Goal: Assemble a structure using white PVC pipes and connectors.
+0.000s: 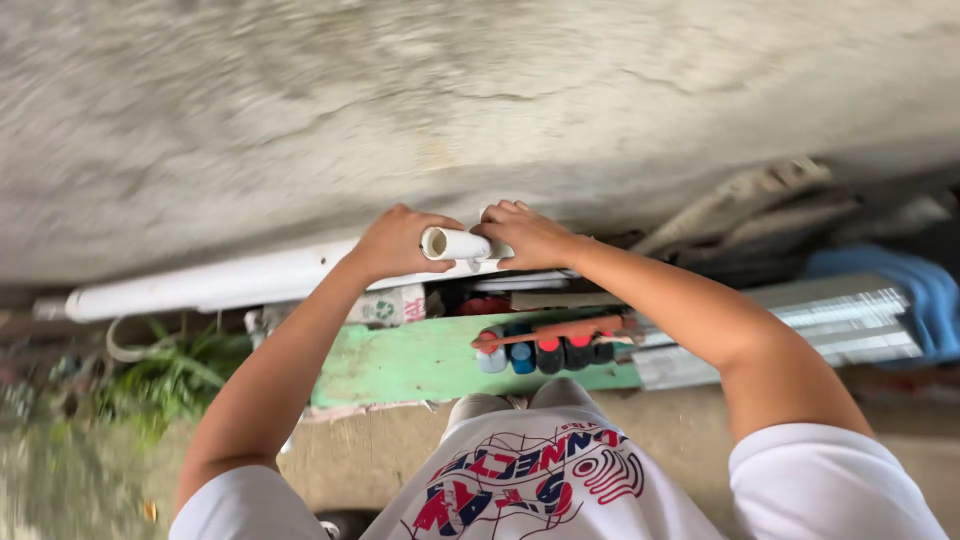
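- We look down past our white shirt [520,480] w/ red-and-blue print to both hands up front, close to a rough grey concrete wall [480,100].
- Our left hand [395,243] is curled over a long white pipe [210,283]; fingers wrap the far side, knuckles up, closed on it.
- Our right hand [525,233] is closed round a short white pipe piece [453,243]; fingers bent over the top, thumb side hidden so exact pinch we can't tell.
- Short piece sits between the 2 hands, its open end facing the left hand, touching or nearly touching it. Lies approx level, just above the long pipe.
- Long pipe runs left from the hands along the foot of the wall, slightly tilted down to the left.
- Below the hands: a green board [420,365], and on it a row of small round caps [545,352], blue, red & dark, under an orange strip [555,330].
- Right of board: a ribbed metal sheet [850,320], then blue cloth [925,290] at the far right edge.
- Left: green weeds [175,375] on the ground, blurred.
- Picture is motion-blurred at the edges, so small stuff there is unclear.
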